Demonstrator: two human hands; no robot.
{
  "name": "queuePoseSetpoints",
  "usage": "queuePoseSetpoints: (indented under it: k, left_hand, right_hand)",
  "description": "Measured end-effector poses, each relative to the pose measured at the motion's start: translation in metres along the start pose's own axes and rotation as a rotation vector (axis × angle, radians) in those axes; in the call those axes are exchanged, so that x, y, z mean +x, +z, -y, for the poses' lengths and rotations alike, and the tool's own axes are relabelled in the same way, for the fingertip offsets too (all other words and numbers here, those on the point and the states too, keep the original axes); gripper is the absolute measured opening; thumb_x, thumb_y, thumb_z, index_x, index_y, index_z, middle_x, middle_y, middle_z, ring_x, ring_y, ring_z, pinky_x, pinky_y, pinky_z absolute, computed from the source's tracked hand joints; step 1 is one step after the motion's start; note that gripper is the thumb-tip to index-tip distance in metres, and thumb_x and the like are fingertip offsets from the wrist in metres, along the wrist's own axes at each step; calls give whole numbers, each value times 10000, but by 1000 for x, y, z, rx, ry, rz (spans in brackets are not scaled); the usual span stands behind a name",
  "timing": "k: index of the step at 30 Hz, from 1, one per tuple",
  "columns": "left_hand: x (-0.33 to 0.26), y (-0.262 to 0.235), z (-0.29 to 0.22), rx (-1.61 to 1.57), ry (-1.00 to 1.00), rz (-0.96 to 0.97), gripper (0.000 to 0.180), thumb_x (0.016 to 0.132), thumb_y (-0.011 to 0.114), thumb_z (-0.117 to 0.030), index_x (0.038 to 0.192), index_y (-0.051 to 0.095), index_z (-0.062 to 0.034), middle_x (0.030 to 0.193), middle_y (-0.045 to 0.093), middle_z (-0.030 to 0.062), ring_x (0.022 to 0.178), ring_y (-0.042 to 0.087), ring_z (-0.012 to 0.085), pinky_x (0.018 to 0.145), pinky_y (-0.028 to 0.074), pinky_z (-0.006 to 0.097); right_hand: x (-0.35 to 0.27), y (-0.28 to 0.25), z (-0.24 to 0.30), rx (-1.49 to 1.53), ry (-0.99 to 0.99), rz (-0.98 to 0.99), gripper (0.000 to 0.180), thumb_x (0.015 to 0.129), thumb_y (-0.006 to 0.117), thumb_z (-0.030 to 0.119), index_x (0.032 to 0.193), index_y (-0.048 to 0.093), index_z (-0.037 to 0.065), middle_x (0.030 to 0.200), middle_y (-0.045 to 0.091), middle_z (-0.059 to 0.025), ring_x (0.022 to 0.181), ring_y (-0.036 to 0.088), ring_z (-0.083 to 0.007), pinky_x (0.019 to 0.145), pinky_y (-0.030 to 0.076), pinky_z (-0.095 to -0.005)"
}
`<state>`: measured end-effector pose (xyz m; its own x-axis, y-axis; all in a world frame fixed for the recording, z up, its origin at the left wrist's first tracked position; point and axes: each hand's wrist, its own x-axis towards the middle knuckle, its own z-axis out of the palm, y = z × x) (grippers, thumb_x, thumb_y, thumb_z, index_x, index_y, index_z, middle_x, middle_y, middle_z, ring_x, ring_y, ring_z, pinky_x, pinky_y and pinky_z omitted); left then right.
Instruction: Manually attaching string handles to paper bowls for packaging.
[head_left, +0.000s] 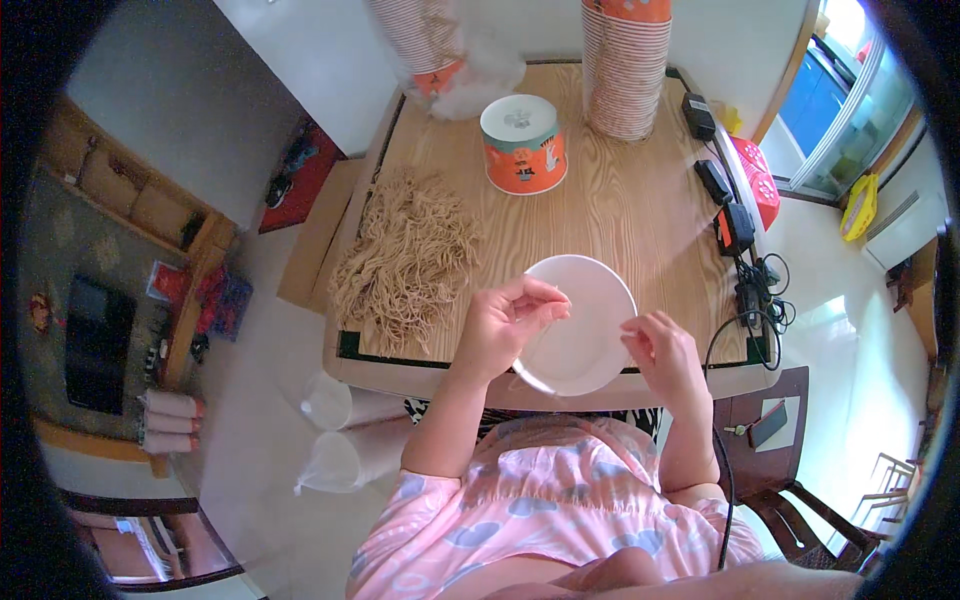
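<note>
A white-lined paper bucket (585, 345) is in front of me at the table's near edge, its open mouth facing up toward me. My left hand (505, 325) reaches over its left rim, thumb and fingertips pinched together above the opening; whatever is between them is too small to make out. At the right rim my right hand (665, 355) is closed in a pinch, its fingertips against the edge, and what they grip is hidden. Left of the bucket lies a loose heap of beige cords (405, 260). Farther back, an orange and teal paper bucket (525, 160) stands upside down.
Tall stacks of nested buckets (625, 75) rise at the back, the left stack (415, 45) partly in clear plastic. Black power adapters (735, 228) and tangled cables line the table's right edge. Plastic-wrapped stacks (350, 455) lie on the floor at left; a dark chair (765, 440) stands at right.
</note>
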<state>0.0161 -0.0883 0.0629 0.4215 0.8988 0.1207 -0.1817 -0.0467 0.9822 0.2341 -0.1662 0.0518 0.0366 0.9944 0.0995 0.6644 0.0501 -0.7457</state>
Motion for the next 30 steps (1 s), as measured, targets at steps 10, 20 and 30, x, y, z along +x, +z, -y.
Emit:
queuePoseSetpoints:
  k: [10,20,30]
  left_hand:
    - [-10,17,-10,42,-16,112,201,866,600,3,1065,580,-14,887,652,61,801,629,115,743,516,250]
    - [-23,-8,10,397,61,-143,151,814,638,49,951,680,1,786,688,69,703,640,115,659,523,235]
    - [-7,42,-6,596,356,185,632,701,748,-60,1281,502,-107,1149,550,94,1027,562,235,885,466,343]
  right_hand:
    - [25,4,38,397,-293,79,404,800,678,102,1185,564,59,1013,634,-126,995,613,-264,825,491,-351]
    - [16,-4,7,566,-58,163,153,915,508,7,960,640,-55,747,603,-30,665,538,-78,626,454,-214]
    - [22,10,26,244,-309,-9,120,824,626,82,929,624,23,842,623,-139,763,627,-306,657,503,-357]
